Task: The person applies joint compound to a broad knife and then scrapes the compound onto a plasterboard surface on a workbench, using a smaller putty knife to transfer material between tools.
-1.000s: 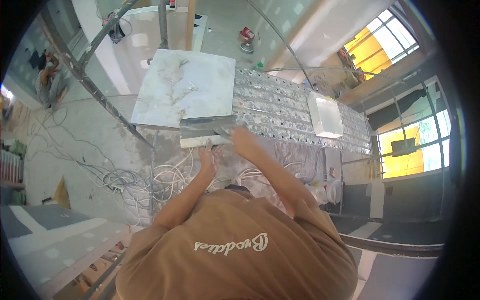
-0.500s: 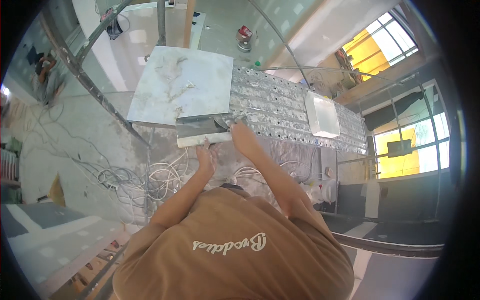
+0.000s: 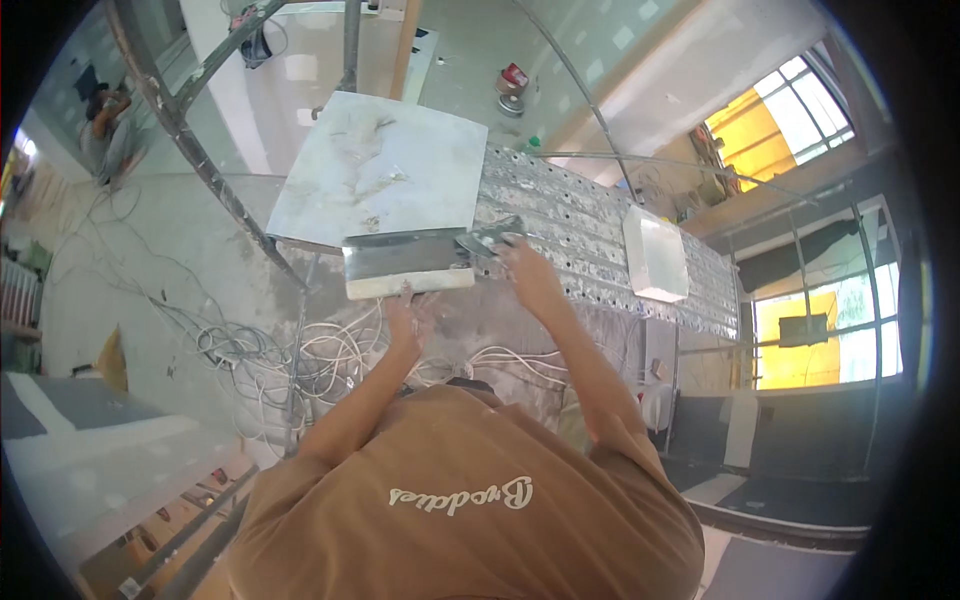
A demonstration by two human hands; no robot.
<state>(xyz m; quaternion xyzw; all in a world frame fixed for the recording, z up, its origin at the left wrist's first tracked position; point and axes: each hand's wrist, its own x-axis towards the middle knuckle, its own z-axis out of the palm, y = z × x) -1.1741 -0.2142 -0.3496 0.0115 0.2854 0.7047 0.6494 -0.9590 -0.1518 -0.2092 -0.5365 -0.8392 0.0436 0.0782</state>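
My left hand [image 3: 408, 322] grips a wide filling knife [image 3: 405, 258] by its long pale back edge, the grey blade pointing away from me. Closed around a smaller putty knife [image 3: 488, 236] is my right hand [image 3: 530, 275]. The putty knife's blade is at the right end of the wide knife; whether the two touch I cannot tell. Just beyond both tools lies a white board [image 3: 420, 190], smeared with dried compound, on a perforated metal scaffold plank [image 3: 570, 215].
A white block-shaped box [image 3: 657, 255] rests farther right along the plank. Scaffold tubes [image 3: 215, 210] rise at the left. Tangled cables [image 3: 255, 365] lie on the floor below. Another person [image 3: 105, 135] is low down at the far left. A red item and a tin [image 3: 510, 103] stand beyond the plank.
My right hand has drawn the putty knife rightward, from over the wide blade to its right end. The wide knife is a little left relative to the board. The whole view has shifted slightly.
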